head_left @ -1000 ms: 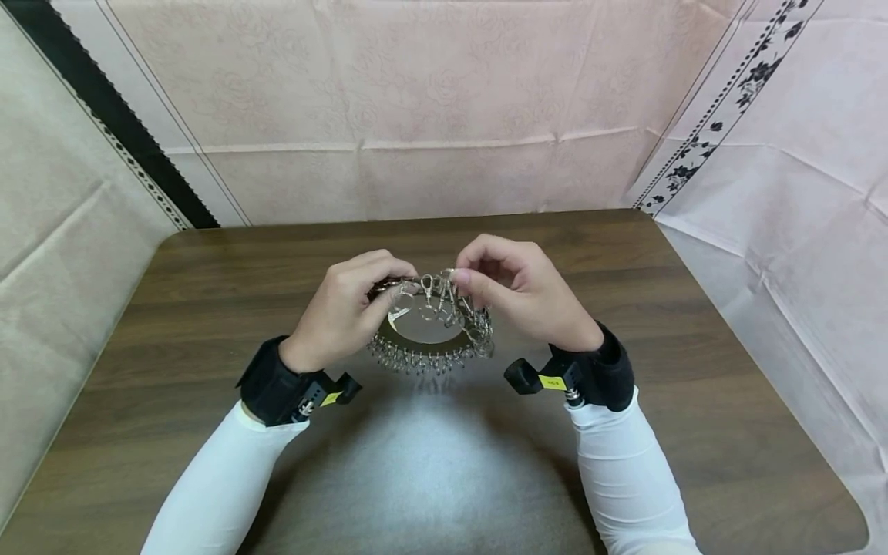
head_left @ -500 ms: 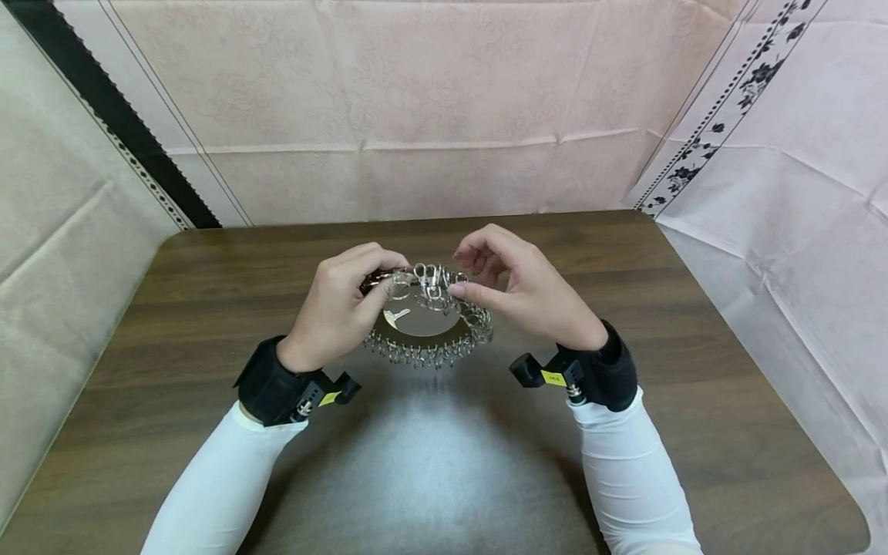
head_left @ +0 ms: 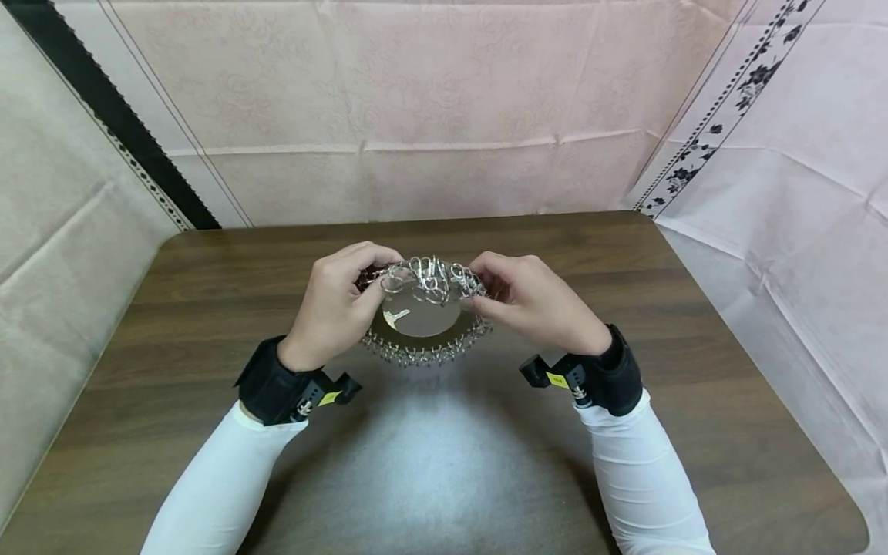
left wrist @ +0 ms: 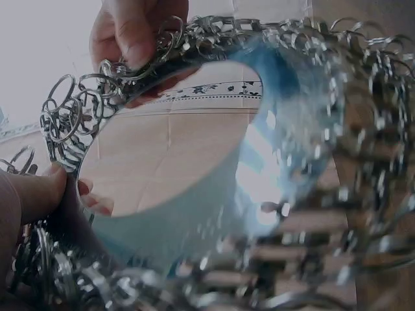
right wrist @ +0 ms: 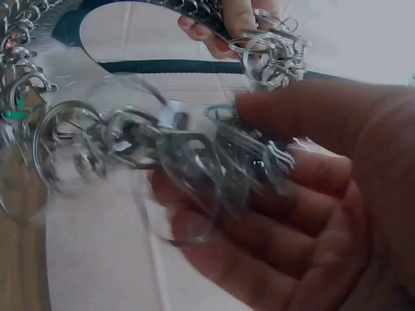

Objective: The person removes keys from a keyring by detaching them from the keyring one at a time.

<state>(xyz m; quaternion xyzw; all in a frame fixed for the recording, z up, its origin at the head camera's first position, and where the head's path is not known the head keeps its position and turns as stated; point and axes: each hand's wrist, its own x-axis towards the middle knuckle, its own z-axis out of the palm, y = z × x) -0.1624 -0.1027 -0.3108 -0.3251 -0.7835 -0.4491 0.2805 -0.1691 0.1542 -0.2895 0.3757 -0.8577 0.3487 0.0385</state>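
Observation:
A shiny ring-shaped plate [head_left: 425, 339] with a large round opening is held tilted over the table, many metal key rings [head_left: 430, 277] on short chains hanging all round its edge. A pale key shape [head_left: 395, 317] shows near its left side. My left hand [head_left: 336, 304] grips the plate's upper left edge, thumb in front; the thumb [left wrist: 39, 194] shows in the left wrist view. My right hand [head_left: 537, 301] holds some key rings at the upper right; in the right wrist view these rings [right wrist: 188, 155] lie blurred between thumb and curled fingers.
A brown wood-grain table [head_left: 430, 478] lies under both hands. Pale patterned cloth [head_left: 444, 108] hangs behind its far edge, and more white cloth [head_left: 798, 254] lies to the right. Black straps with small cameras [head_left: 603, 378] sit on both wrists.
My right hand loosened from the key rings at the middle, lifted slightly, then moved right and down and took rings at the plate's right side. The left hand kept its grip, shifting slightly left.

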